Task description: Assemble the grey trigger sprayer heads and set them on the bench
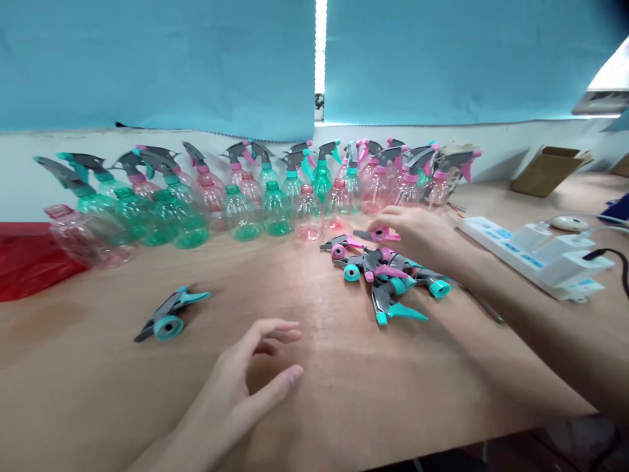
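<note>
My left hand (246, 380) hovers over the front of the table, thumb and fingers apart, with nothing between them. To its left lies a loose grey-and-turquoise spray head (170, 314). My right hand (410, 226) reaches to the back, just beyond a pile of pink and turquoise spray heads (383, 262). It is close to a pink spray head (381, 234) and to the front of a pink spray bottle (376, 187). Its fingertips are partly hidden, so whether it grips anything is unclear. Several uncapped bottles, among them a green bottle (276, 210) and a pink bottle (308, 213), stand nearby.
Bottles fitted with spray heads (322, 167) line the wall. A white power strip (531, 255) with plugs and cables sits at the right, beside a thin dark tool (484, 305). Behind them is a cardboard box (545, 170). Red plastic (34, 259) lies at far left.
</note>
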Tool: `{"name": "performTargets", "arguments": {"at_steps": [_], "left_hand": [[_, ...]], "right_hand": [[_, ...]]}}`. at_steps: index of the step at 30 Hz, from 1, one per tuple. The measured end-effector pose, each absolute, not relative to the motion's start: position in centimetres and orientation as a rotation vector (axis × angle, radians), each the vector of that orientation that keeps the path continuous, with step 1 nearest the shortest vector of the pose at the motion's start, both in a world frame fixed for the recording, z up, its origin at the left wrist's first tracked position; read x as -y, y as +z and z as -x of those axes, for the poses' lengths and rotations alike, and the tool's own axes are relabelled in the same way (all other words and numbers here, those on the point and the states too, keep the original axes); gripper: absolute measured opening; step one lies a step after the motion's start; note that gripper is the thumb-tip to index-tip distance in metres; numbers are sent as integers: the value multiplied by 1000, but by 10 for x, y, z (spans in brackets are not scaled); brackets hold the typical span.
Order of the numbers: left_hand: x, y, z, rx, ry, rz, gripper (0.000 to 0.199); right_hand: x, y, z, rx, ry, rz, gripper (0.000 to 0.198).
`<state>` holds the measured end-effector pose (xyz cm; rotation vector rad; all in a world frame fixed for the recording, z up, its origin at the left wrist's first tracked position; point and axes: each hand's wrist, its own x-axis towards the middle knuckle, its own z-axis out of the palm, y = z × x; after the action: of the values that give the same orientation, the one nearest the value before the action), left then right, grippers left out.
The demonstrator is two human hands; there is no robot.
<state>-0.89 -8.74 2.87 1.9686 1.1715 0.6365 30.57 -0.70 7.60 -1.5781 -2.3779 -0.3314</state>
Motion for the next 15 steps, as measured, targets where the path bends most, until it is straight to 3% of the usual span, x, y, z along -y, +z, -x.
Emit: {"name": "performTargets", "arguments": {"at_steps": [15], "left_hand": [[83, 23, 26, -1314, 653, -2225, 21]], "right_hand": [[-20, 54, -293, 2458, -248, 1733, 23]]}}
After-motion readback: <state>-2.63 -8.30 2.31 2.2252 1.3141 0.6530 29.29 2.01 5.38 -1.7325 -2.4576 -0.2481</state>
